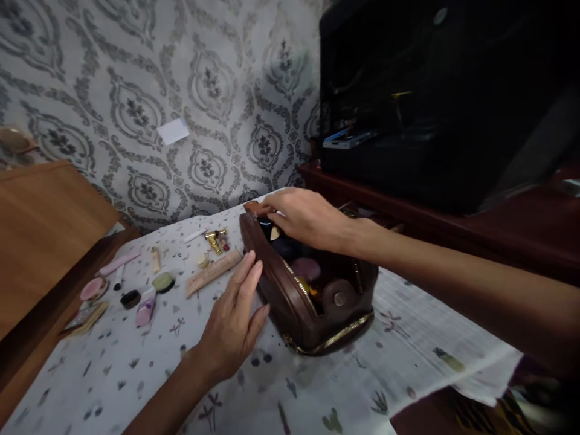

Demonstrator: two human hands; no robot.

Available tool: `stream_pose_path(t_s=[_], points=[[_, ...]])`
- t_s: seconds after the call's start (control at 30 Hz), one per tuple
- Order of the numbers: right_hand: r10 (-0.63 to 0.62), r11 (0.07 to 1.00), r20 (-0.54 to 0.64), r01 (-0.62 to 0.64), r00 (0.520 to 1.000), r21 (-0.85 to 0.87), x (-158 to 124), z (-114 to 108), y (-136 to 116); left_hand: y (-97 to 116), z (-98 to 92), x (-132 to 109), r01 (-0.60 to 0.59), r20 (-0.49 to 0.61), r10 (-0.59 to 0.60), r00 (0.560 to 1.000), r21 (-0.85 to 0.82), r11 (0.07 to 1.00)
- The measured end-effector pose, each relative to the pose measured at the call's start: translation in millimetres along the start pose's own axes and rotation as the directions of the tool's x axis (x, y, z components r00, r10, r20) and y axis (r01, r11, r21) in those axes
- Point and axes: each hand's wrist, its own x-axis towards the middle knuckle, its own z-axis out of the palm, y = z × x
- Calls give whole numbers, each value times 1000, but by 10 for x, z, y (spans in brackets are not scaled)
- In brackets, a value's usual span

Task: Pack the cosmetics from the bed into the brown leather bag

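A dark brown leather toiletry bag point(294, 290) stands unzipped on the table, its gold zipper teeth spread apart. My right hand point(303, 217) reaches across the bag's opening, with its fingers closed around a lighter brown, leather-like piece point(257, 208) at the far end. Whether that piece belongs to the bag is unclear. My left hand point(235, 314) is held at the bag's left side, fingers stretched out and holding nothing. Inside the bag lie a pinkish item point(306, 269), something yellow, and dark items hard to make out. A round leather tab with a metal snap point(339, 298) shows at the near end.
Left of the bag lie a beige tube point(214, 273), gold lipstick tubes point(214, 241), a green round container point(164, 282), a purple-and-white tube point(145, 309) and a pink compact point(93, 289). A wooden panel point(54, 223) borders the left; a black television point(444, 109) stands right.
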Motion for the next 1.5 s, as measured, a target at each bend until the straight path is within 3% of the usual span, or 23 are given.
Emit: stream_pose_path(t_s=[0.17,0.33,0.43,0.6,0.83,0.93,1.0,1.07,1.17,1.23,1.3,1.4,1.5], points=[[12,1000,-142,-8,990,30,-234,-84,-207,-93,106,-95,119,64,-110,992,-163,979],[107,993,49,-109,993,33,-351,44,-325,-117,112,-72,101,54,-91,994,-241,965],[76,977,80,-91,994,192,-323,146,-310,-116,100,-57,104,72,-88,994,-256,961],[115,878,-97,-56,989,476,-284,164,-303,-131,128,-10,108,102,-81,991,-289,951],[43,890,-281,91,959,447,-382,-34,-540,-98,120,22,93,70,-75,995,-316,944],[-38,846,-327,204,944,492,-548,19,-769,-152,128,-47,80,77,-60,995,-288,954],[-132,806,-282,268,950,527,-680,169,-941,-276,172,-130,59,85,-40,996,-240,969],[-228,797,-166,282,959,534,-791,393,-1102,-479,231,-231,63,69,-55,996,-132,989],[-258,856,111,174,960,487,-849,769,-1293,-869,277,-371,214,10,-217,976,125,969],[-207,887,249,74,946,456,-796,995,-1382,-1118,253,-441,367,-7,-378,926,259,893],[-134,873,298,-29,945,487,-677,1199,-1447,-1306,202,-497,493,16,-530,848,344,799],[9,722,273,-195,962,663,-428,1502,-1523,-1449,128,-571,553,104,-638,763,406,728],[186,451,267,-324,946,832,-196,1806,-1588,-1474,79,-618,531,150,-611,777,366,764]])
